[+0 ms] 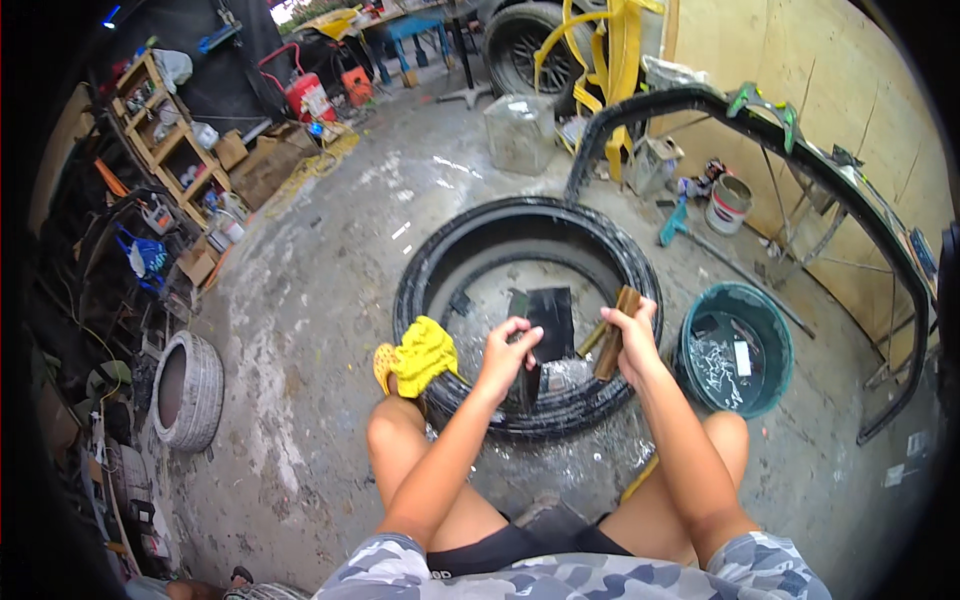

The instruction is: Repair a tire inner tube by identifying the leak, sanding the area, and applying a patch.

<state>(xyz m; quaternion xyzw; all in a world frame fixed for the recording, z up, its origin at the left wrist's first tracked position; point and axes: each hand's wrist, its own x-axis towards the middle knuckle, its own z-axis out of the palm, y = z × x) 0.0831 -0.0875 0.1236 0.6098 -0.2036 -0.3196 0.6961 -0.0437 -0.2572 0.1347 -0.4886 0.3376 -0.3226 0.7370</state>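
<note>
Grey floor [330, 270] bears 1 black tire [430, 255]; above it, left hand [508, 352] pinches 1 black sheet [556, 318], right hand [637, 338] grips 1 brown block [606, 362].

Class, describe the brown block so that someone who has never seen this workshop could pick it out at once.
Find the big black tyre lying on its side mid-picture. Over its right part, the right hand holds a long, tilted brown block. Its thick, brown form sets it apart from the flat black sheet to its left.
</note>
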